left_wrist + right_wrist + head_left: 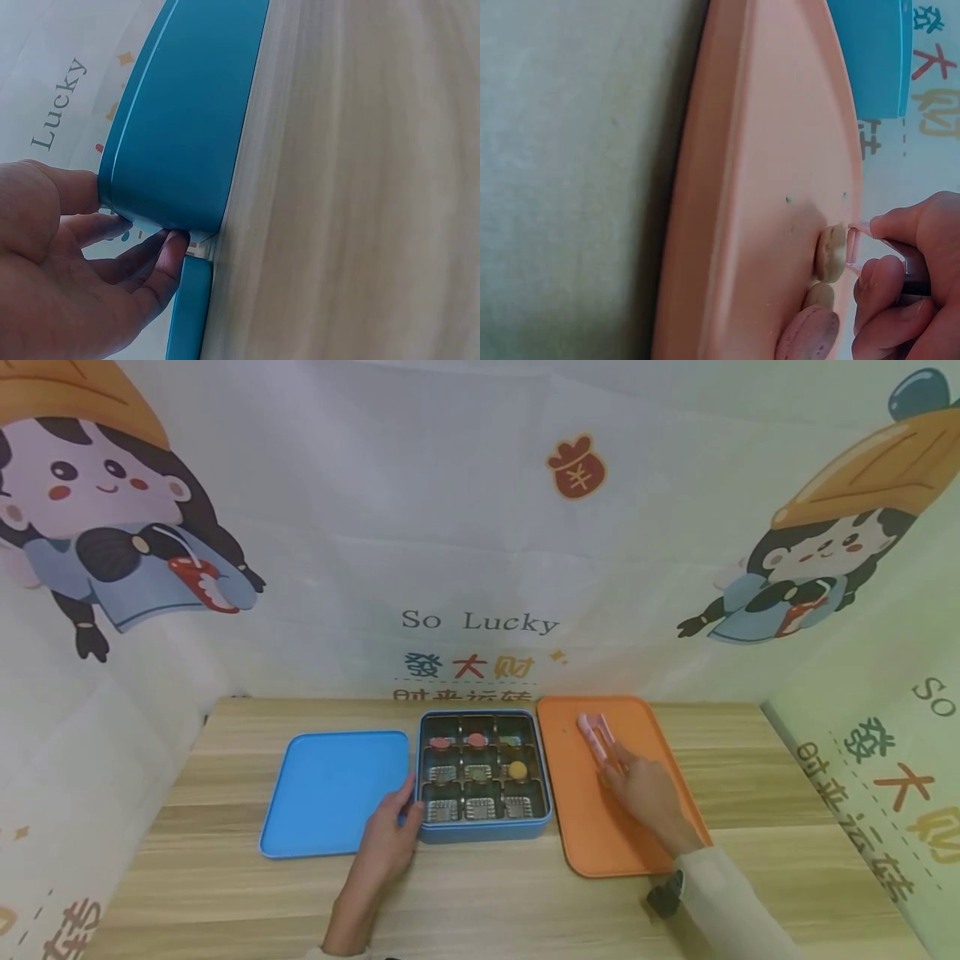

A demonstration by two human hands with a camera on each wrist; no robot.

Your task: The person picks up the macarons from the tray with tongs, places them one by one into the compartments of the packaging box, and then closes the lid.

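Nearest the head camera comes the right sleeve (731, 902); beyond it, the right hand (648, 793) holds pink tongs (591, 739) over the orange tray (600, 847). In the blue box (483, 833), 2 pink macarons (476, 740) and 1 yellow macaron (517, 770) look already placed.

Left wrist: the left hand (75, 277) touches the box, fingers apart.

Right wrist: fingers are clamped on the tongs, beside 1 cream macaron (829, 255); this and 2 other macarons (808, 336) are left on the tray.
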